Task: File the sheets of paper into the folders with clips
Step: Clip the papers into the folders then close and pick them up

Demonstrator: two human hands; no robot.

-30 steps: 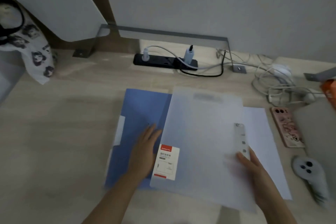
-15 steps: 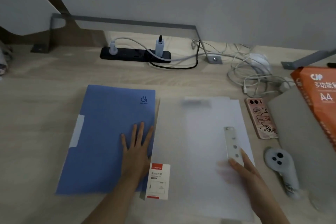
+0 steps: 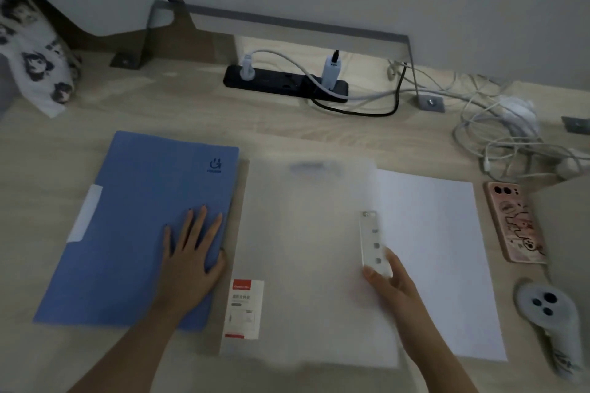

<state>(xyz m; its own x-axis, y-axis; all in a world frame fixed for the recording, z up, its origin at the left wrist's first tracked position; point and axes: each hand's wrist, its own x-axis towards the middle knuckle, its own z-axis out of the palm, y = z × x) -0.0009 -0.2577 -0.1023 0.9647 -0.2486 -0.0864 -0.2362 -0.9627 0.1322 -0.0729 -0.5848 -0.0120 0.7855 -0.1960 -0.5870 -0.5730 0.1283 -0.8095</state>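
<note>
A blue folder (image 3: 137, 226) lies closed on the desk at the left, and my left hand (image 3: 191, 258) rests flat on its right part with straight fingers. Beside it lies a translucent white folder (image 3: 303, 252) with a red-and-white label (image 3: 245, 308) at its lower left. Its pale clip bar (image 3: 370, 236) runs along the right side. My right hand (image 3: 388, 281) pinches the folder at the clip bar's lower end, thumb left and fingers right. A white sheet of paper (image 3: 440, 258) sticks out from under the folder to the right.
A black power strip (image 3: 284, 84) with plugs sits at the back, and tangled white cables (image 3: 504, 134) lie at the back right. A phone in a pink case (image 3: 514, 222) and a grey controller (image 3: 549, 313) lie at the right. A printed cloth bag (image 3: 32, 51) stands far left.
The blue folder has been slid left, out from under the translucent folder, with my left hand flat on it. More of the white sheet now shows to the right of the translucent folder.
</note>
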